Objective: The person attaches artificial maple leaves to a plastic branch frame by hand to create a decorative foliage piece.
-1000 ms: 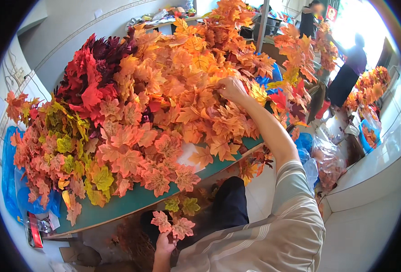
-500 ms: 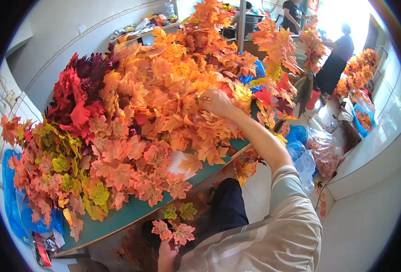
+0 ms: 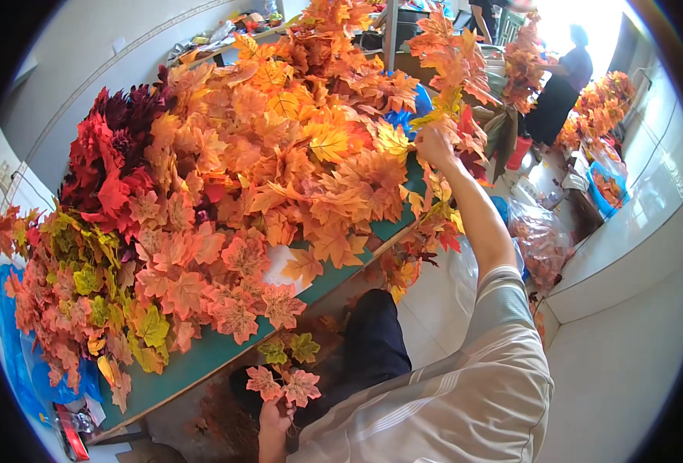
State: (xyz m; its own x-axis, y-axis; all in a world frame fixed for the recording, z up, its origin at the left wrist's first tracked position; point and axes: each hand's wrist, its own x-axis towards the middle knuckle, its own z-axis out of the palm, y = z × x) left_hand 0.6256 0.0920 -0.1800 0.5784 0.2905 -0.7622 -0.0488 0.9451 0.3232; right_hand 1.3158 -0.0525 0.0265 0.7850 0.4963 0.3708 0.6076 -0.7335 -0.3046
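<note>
My left hand is closed round the stem of an artificial maple-leaf spray, low in front of my lap. Two pink leaves and two green-yellow ones show on that spray. At the far right end of the table, my right hand is raised beside the hanging orange and yellow leaf garland. Its fingers look curled together; whatever they grip is hidden. To the left, a big heap of orange maple leaves covers the table, with red leaves and pink leaves along its left side.
The green tabletop shows along its near edge. Blue plastic hangs at the left end. Beyond my right arm are a clear bag of leaves and a blue basin on the floor. Another person stands at the back right.
My right hand has moved from the middle of the orange heap rightward to the hanging garland. My left hand still grips the leaf spray. The whole view has shifted slightly.
</note>
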